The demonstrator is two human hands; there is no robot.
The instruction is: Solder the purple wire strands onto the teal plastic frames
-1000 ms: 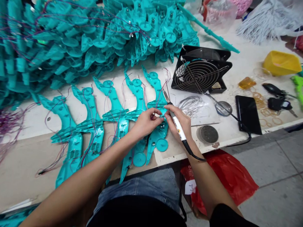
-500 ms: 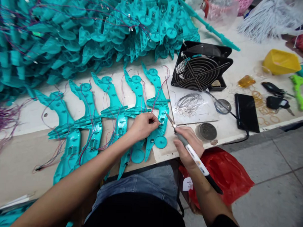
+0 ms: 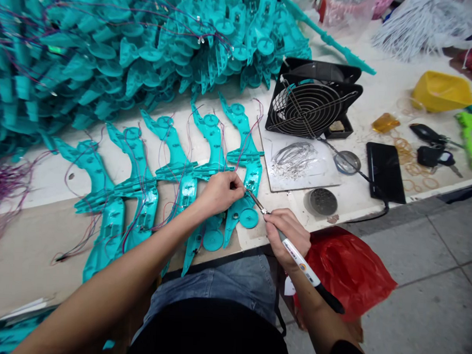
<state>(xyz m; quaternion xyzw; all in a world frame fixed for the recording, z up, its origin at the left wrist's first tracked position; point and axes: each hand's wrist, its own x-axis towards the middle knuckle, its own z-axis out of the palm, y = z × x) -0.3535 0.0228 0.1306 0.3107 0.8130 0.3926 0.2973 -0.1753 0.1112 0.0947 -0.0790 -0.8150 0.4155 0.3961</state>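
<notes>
My right hand grips a soldering iron with a white and grey handle. The iron's metal tip reaches the inside of the rightmost teal plastic shell, close to my left fingertips. My left hand is closed in a pinch over that same shell. What it pinches is too small and hidden to make out. Thin red and purple wires run along the shell's upper part. Several similar teal shells with wires lie in a row to the left.
Behind the row rises a large heap of teal parts. To the right stand a black fan, a white board with solder wire, a round tin, a black phone-like slab and a yellow container. A red bag sits below the table edge.
My right hand has moved slightly left and down, bringing the iron's tip from beside the shell to my left fingertips. The left hand stays pinched almost in place.
</notes>
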